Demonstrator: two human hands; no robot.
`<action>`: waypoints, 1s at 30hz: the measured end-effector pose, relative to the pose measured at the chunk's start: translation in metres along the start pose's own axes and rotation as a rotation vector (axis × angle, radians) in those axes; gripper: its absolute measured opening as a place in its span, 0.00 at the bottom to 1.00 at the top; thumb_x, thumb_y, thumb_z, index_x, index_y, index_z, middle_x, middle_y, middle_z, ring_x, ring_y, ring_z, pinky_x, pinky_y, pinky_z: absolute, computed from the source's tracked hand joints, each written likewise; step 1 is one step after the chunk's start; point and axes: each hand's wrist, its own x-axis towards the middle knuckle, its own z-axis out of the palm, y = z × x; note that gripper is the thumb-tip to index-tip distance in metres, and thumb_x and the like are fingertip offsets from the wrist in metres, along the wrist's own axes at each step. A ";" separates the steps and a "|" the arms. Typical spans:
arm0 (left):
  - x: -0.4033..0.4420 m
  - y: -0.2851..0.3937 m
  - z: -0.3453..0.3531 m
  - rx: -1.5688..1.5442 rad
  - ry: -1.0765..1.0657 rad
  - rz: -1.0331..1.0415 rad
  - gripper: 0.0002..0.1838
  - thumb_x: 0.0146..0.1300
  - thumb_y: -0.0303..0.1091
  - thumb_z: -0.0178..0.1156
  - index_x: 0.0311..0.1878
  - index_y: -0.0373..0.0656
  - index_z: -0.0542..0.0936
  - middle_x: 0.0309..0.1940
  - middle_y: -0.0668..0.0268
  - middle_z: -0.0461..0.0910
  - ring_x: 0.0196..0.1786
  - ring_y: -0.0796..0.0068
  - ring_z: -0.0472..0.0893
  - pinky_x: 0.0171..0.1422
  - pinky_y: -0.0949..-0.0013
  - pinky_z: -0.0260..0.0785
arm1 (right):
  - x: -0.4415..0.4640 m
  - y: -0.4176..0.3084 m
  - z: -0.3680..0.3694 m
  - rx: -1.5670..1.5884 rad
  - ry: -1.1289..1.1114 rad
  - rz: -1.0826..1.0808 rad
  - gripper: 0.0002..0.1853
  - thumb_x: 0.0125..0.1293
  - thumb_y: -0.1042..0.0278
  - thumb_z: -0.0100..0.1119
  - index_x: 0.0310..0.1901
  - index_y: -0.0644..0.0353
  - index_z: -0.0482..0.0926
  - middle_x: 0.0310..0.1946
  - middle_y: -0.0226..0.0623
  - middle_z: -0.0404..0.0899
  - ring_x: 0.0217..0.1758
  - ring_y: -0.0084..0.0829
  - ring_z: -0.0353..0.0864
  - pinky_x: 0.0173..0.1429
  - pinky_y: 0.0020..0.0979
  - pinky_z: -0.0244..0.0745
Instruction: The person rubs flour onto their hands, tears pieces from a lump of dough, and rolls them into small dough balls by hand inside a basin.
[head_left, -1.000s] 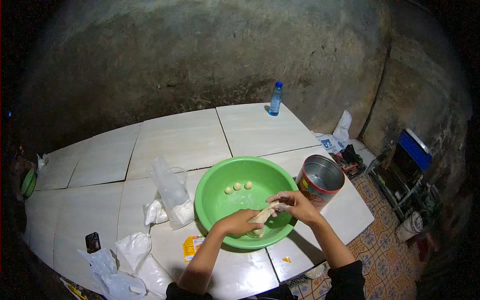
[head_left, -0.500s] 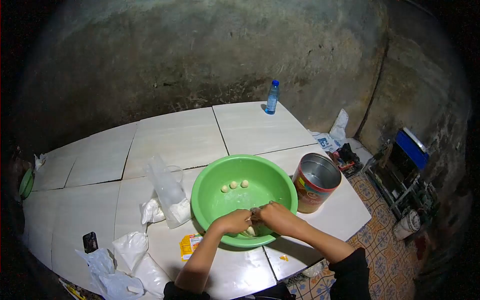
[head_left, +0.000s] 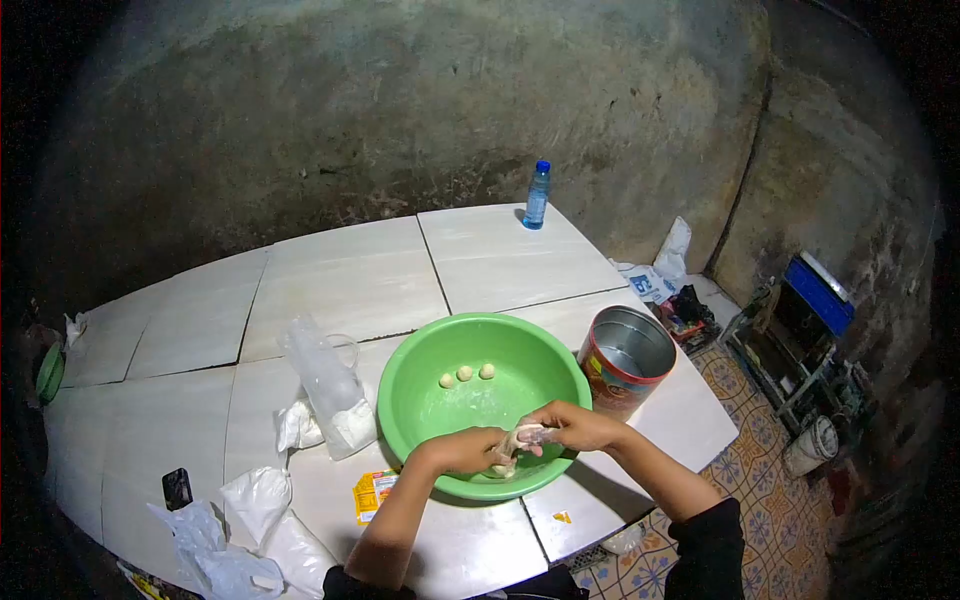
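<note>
drew right hand (head_left: 580, 427) farther from left hand (head_left: 462, 450) since earlier frame, baring more dough (head_left: 505, 468) between. above glossy tiled surface (head_left: 340, 260), inside smooth green bowl (head_left: 530, 350), grips that soft, uneven lump with curled left fingers and pinches it with half-closed right ones; beyond, shows three small round balls (head_left: 465, 373).

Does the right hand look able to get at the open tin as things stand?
Probably yes: the open tin stands close by, with only the rim of the green bowl between. But the right hand shares the dough with the left hand, so it would likely need freeing first.
</note>
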 end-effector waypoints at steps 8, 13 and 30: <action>-0.002 0.003 -0.001 -0.031 -0.016 0.033 0.16 0.64 0.39 0.58 0.50 0.39 0.77 0.44 0.54 0.81 0.46 0.63 0.79 0.52 0.63 0.69 | -0.007 -0.001 0.002 0.272 0.202 0.119 0.15 0.70 0.57 0.53 0.38 0.62 0.78 0.36 0.29 0.76 0.44 0.21 0.71 0.53 0.26 0.64; -0.008 0.021 -0.005 0.086 -0.015 -0.055 0.17 0.59 0.36 0.63 0.49 0.39 0.77 0.45 0.54 0.80 0.50 0.59 0.79 0.55 0.62 0.69 | 0.005 -0.029 -0.006 1.025 0.401 -0.139 0.19 0.72 0.52 0.47 0.46 0.62 0.73 0.53 0.49 0.75 0.63 0.43 0.70 0.65 0.38 0.65; -0.004 0.009 -0.004 0.006 0.097 -0.070 0.50 0.52 0.44 0.72 0.66 0.36 0.48 0.51 0.43 0.76 0.54 0.50 0.77 0.57 0.61 0.68 | 0.003 -0.025 0.029 -0.439 0.367 0.070 0.16 0.53 0.70 0.69 0.42 0.68 0.79 0.32 0.48 0.80 0.33 0.41 0.82 0.41 0.35 0.76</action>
